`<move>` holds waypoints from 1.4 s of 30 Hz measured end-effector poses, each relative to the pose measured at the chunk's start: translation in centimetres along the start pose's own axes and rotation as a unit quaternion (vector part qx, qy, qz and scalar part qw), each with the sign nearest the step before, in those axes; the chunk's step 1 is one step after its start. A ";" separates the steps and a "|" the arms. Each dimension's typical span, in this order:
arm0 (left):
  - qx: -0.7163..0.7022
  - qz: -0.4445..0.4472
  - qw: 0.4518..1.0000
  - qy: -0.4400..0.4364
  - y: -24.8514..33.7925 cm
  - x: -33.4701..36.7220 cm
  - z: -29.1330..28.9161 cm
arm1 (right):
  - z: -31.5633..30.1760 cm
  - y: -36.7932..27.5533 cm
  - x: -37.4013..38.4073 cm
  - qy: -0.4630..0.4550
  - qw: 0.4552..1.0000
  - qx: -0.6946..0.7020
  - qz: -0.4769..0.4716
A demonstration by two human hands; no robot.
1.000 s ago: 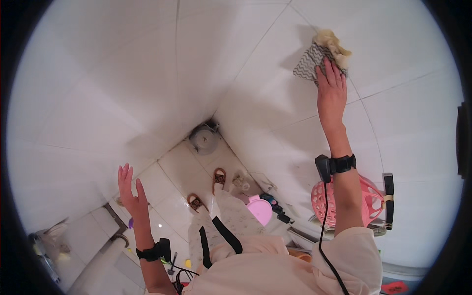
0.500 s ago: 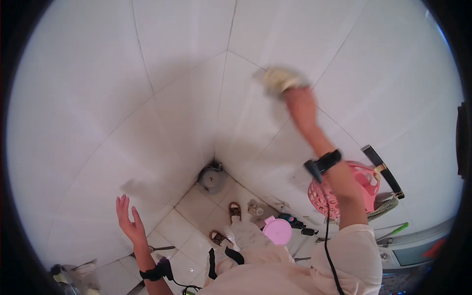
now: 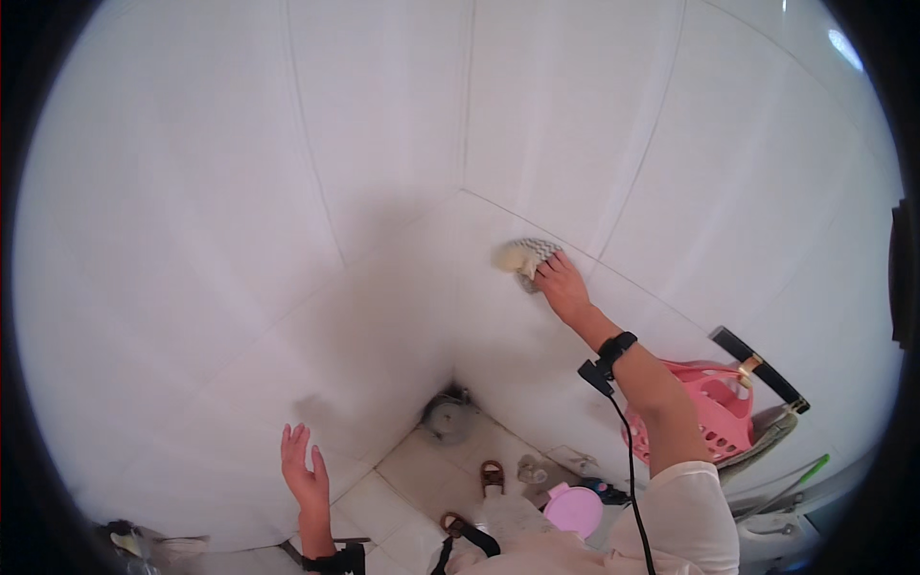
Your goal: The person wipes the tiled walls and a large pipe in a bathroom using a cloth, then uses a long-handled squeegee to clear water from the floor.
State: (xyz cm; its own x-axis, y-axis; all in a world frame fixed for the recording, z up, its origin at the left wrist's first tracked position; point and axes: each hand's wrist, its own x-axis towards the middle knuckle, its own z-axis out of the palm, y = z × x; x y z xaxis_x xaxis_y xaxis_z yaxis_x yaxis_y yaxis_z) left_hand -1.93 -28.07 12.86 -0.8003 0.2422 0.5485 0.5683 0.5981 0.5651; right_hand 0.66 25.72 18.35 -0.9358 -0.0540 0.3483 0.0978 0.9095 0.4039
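Observation:
My right hand (image 3: 563,286) presses a folded cloth (image 3: 522,261) against the white tiled wall (image 3: 537,335), right of the corner. The cloth is cream on one side, with a grey-and-white zigzag pattern on another. My fingers lie over its right edge, and the arm is stretched out. My left hand (image 3: 305,468) is raised at the lower left, in front of the left wall, its fingers apart and nothing in it. A black band with a device sits on each wrist.
A pink basket (image 3: 719,426) hangs from a black bar (image 3: 762,369) on the right wall, partly behind my right arm. Below are a pink lidded bucket (image 3: 573,511), a grey floor drain (image 3: 447,420) in the corner and a green-handled tool (image 3: 813,468). Items sit at lower left (image 3: 144,548).
The cloth in my right hand has slid down the wall, below the tile seam. The view has tilted upward, and my left hand stays raised and empty.

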 end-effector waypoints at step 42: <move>0.472 0.182 0.800 0.322 2.3 22.3 -11.5 | -14.4 -7.8 28.6 0.528 0.778 0.295 -0.171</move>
State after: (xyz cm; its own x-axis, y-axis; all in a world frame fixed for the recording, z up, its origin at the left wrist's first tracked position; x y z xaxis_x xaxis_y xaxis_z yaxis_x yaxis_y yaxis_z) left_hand -16.22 -30.10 33.53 -0.1771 0.2695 0.9466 0.1001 0.9617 -0.2551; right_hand -22.02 11.18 37.39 -0.0426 -0.3587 0.9325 -0.5591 0.7820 0.2753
